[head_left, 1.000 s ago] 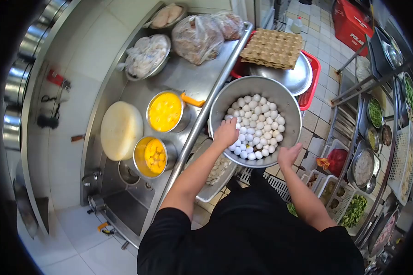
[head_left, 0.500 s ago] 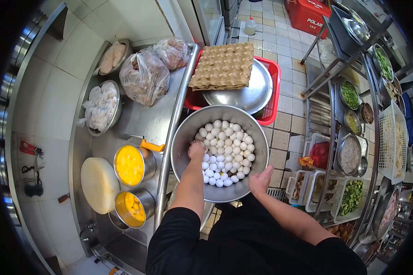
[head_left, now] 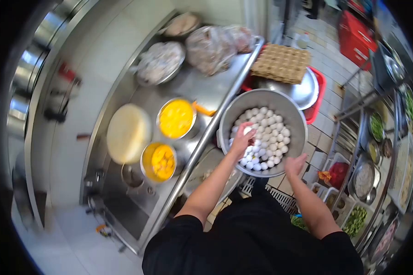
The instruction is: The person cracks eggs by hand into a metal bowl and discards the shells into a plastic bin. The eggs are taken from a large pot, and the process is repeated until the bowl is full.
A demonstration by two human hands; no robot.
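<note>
A large steel pot [head_left: 291, 110] full of white eggs [head_left: 268, 133] stands in front of me. My left hand [head_left: 240, 141] is inside the pot, above the eggs, its fingers curled around one white egg [head_left: 248, 130]. At the near right rim my right hand [head_left: 295, 165] grips the outside of the pot; part of its grip is hidden. Left of the pot, on the steel counter, are two steel containers: one with many yellow yolks [head_left: 176, 118], the other with fewer yolks [head_left: 163, 162].
A round thick board [head_left: 129, 133] leans by the yolk containers. Bagged meat [head_left: 211, 49] and bowls sit at the counter's back. Egg trays [head_left: 281, 63] rest on a steel lid [head_left: 311, 89] over a red basket [head_left: 321, 98]. A rack [head_left: 353, 107] with vegetables stands right.
My left hand has risen from the eggs at the pot's left side, now with an egg in its fingers. The view has turned left; my right hand stays at the rim.
</note>
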